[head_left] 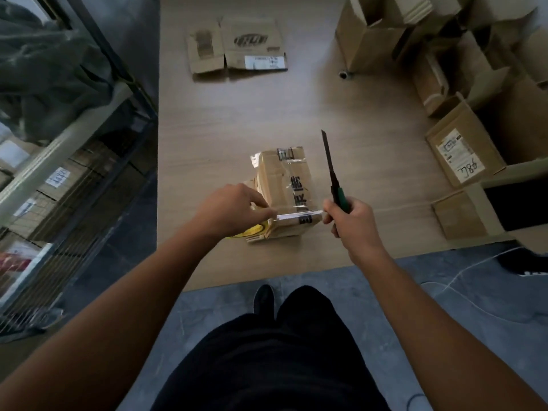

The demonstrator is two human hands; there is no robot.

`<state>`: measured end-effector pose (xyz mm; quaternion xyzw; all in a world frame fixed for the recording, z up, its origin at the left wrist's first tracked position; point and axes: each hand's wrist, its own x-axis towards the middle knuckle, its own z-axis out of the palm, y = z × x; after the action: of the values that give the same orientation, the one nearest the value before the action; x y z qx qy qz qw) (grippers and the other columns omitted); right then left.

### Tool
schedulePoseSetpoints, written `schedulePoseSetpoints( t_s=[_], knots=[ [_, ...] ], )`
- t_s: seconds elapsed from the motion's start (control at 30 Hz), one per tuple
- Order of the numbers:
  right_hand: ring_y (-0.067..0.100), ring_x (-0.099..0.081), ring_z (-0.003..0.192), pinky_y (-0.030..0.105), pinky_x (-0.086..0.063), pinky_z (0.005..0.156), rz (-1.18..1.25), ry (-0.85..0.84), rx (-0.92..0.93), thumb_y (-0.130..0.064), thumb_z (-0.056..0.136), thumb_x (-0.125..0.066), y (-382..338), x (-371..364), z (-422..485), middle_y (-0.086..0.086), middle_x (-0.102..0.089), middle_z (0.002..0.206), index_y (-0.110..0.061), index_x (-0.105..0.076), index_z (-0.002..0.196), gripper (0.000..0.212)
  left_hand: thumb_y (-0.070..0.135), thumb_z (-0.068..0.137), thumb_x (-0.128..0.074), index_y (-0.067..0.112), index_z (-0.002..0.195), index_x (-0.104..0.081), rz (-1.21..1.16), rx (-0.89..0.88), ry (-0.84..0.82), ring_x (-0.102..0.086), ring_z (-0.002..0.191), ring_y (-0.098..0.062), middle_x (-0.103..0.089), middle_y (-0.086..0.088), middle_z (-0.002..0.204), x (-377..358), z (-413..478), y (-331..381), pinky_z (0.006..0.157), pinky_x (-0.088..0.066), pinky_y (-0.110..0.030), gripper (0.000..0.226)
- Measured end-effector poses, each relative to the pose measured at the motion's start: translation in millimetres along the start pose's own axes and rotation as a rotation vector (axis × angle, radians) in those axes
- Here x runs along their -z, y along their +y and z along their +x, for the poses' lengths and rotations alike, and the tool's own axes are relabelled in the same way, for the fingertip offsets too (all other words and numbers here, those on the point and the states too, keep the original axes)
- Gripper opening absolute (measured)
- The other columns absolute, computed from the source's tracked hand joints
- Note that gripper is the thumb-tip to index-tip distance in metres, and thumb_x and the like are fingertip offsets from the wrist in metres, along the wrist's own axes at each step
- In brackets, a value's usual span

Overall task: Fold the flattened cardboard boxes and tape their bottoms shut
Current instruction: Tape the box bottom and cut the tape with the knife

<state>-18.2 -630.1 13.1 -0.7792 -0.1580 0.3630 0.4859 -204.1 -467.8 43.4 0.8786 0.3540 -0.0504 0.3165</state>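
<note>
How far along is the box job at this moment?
Done: the near box is folded and taped along its bottom. In hand: left hand holds the tape strand, right hand grips a knife to cut it. Left: a flattened box lies unfolded.

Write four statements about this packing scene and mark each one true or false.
1. The right hand grips a utility knife whose blade points away from the person. True.
2. The left hand lies flat on the bare table. False: its fingers pinch a strip of clear tape stretched along the near edge of the small box.
3. A flattened box lies at the far end of the table. True.
4. The knife's handle is red. False: it is green.
</note>
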Motion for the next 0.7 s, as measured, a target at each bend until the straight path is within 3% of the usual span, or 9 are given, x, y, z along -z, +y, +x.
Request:
schedulePoseSetpoints(
  t_s=[0.07,0.13,0.2,0.33,0.43,0.57,0.7],
  knots=[
    [0.013,-0.046,0.047,0.028,-0.040,0.048,-0.023,-0.010,-0.048,-0.025,0.098,-0.064,10.0,-5.4,6.4,0.004,-0.061,0.064,-0.011,-0.062,0.079,0.023,0.058,0.089,-0.067,0.029,0.103,-0.079,-0.067,0.033,-0.027,-0.060,0.061,-0.001,-0.074,0.011,0.083,-8.8,7.2,-5.1,0.058,-0.045,-0.024,0.034],
    [0.014,-0.045,0.048,0.026,-0.038,0.046,0.096,-0.030,-0.153,-0.024,0.099,-0.063,16.8,-11.8,11.9,0.002,-0.055,0.061,-0.012,-0.058,0.082,0.022,0.056,0.088,-0.069,0.030,0.098,-0.078,-0.174,0.083,-0.053,-0.061,0.049,-0.002,-0.068,0.010,0.060,-13.0,10.6,-10.6,0.055,-0.042,-0.023,0.029],
    [0.015,-0.044,0.050,0.029,-0.039,0.048,0.238,-0.067,-0.273,-0.023,0.100,-0.063,21.1,-17.4,16.0,0.000,-0.051,0.059,-0.013,-0.055,0.084,0.020,0.055,0.088,-0.070,0.029,0.099,-0.078,-0.228,0.114,-0.070,-0.060,0.046,-0.001,-0.065,0.008,0.053,-16.6,10.0,-18.5,0.055,-0.041,-0.023,0.030],
    [0.014,-0.038,0.049,0.027,-0.034,0.047,0.317,-0.148,-0.432,-0.032,0.102,-0.060,32.2,-30.4,17.8,0.000,-0.045,0.061,-0.018,-0.052,0.083,0.025,0.054,0.089,-0.069,0.032,0.106,-0.078,-0.269,0.127,-0.074,-0.066,0.071,-0.002,-0.073,0.012,0.076,-22.5,5.7,-33.6,0.070,-0.054,-0.031,0.029],
    [0.013,-0.035,0.049,0.027,-0.033,0.047,0.280,-0.123,-0.425,-0.035,0.104,-0.057,38.1,-31.9,20.6,-0.002,-0.042,0.063,-0.019,-0.053,0.092,0.020,0.056,0.089,-0.067,0.032,0.110,-0.077,-0.265,0.110,-0.048,-0.066,0.088,-0.006,-0.073,0.012,0.098,-30.0,5.8,-35.7,0.082,-0.058,-0.036,0.033],
    [0.018,-0.048,0.058,0.037,-0.042,0.056,-0.185,0.017,-0.145,-0.043,0.102,-0.053,27.2,-14.7,15.9,0.002,-0.052,0.075,-0.020,-0.049,0.102,0.023,0.063,0.087,-0.064,0.032,0.110,-0.076,-0.234,0.128,0.000,-0.067,0.086,-0.010,-0.074,0.007,0.098,-38.5,1.3,-34.6,0.079,-0.059,-0.038,0.040],
    [0.019,-0.050,0.078,0.022,-0.035,0.064,-0.525,0.005,0.379,-0.036,0.106,-0.047,-2.1,-15.1,-9.0,-0.001,-0.054,0.085,-0.018,-0.049,0.095,0.021,0.062,0.088,-0.064,0.030,0.109,-0.076,-0.233,0.122,0.030,-0.066,0.091,-0.011,-0.074,0.006,0.104,-38.0,0.0,-26.0,0.081,-0.059,-0.036,0.040]
  ],
)
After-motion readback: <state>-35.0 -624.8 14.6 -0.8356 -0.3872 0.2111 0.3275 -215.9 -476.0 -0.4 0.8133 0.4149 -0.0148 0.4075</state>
